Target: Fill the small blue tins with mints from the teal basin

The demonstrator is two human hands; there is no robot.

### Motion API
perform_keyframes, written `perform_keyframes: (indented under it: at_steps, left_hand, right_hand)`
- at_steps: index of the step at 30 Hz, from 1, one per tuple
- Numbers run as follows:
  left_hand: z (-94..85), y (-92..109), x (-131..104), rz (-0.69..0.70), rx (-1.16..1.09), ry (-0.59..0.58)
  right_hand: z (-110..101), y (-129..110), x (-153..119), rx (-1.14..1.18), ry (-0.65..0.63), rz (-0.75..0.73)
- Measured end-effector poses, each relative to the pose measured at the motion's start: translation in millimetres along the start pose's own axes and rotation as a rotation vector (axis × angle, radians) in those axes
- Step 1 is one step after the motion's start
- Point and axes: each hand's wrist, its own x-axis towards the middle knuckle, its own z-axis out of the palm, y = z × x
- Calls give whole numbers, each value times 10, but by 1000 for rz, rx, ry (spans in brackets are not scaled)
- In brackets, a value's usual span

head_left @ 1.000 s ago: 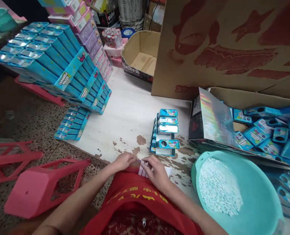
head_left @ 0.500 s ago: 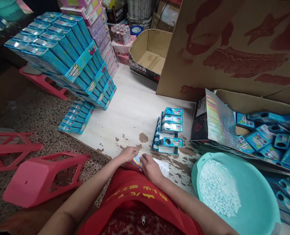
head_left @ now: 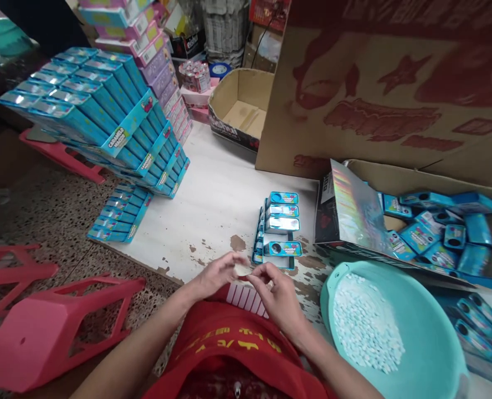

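Both hands meet just above the near edge of the table. A small pale round piece [head_left: 241, 270] sits between them. My left hand [head_left: 221, 272] is curled around its left side, and my right hand [head_left: 270, 284] pinches its right edge. Below the hands lies a sheet with white strips [head_left: 247, 298], against the red apron [head_left: 229, 332]. Beyond them, a blue display tray [head_left: 257, 235] holds several small blue boxes, with the nearest box [head_left: 285, 249] lying apart from the others.
A teal basin [head_left: 429, 332] of pale candies stands at the right. Behind it is a carton [head_left: 327, 221] of blue boxes. Stacked blue trays [head_left: 119, 138] stand on the left, near pink stools [head_left: 34, 332]. A tall cardboard sheet [head_left: 296, 127] rises behind.
My hands have lifted off the sheet and now have the pale round piece between them. The striped sheet shows more fully, and the camera view has shifted slightly.
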Motion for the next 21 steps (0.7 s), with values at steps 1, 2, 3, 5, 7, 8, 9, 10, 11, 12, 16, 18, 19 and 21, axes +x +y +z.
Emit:
perform_keyframes:
  at_steps: [1, 2, 3, 5, 7, 8, 9, 10, 11, 12, 16, 18, 19, 21]
  left_hand:
    - [6, 105, 20, -22, -35, -43]
    - [8, 206, 63, -54, -34, -62]
    - [1, 302, 130, -82, -18, -66]
    - [-45, 487, 328, -90, 21, -57]
    - [-127, 656, 595, -35, 58, -50]
    - [-176, 729, 744, 10, 73, -38]
    - [-225, 792, 897, 56, 89, -25]
    - [-271, 843, 1050, 98, 100, -13]
    - [-312, 880, 1198, 132, 105, -5]
    - [-346, 903, 1337, 153, 109, 2]
    - [-401, 848, 1760, 142, 90, 30]
    - [-387, 751, 1877, 127, 66, 32]
    - [-374, 690, 1912, 117, 55, 39]
    - [-340, 556, 1939, 75, 53, 86]
  right_hand:
    - [-56, -25, 40, 9, 39, 4]
    - [-106, -35, 93, 5, 86, 9]
    - [-153, -32, 162, -13, 136, 12]
    - [-249, -1, 347, -74, 243, 7]
    - [-362, 44, 589, -122, 350, -10]
    - [-425, 68, 723, -133, 398, -14]
    - [-488, 92, 861, -131, 440, -4]
    - [-549, 117, 999, -122, 472, 18]
    - [-603, 144, 1130, -108, 494, 47]
    - [-647, 175, 1253, -96, 511, 75]
    - [-695, 342, 1608, -67, 553, 144]
    - [-668, 448, 1697, -39, 551, 180]
    - [-657, 502, 1724, -20, 548, 202]
    - [-655, 602, 1747, 26, 551, 254]
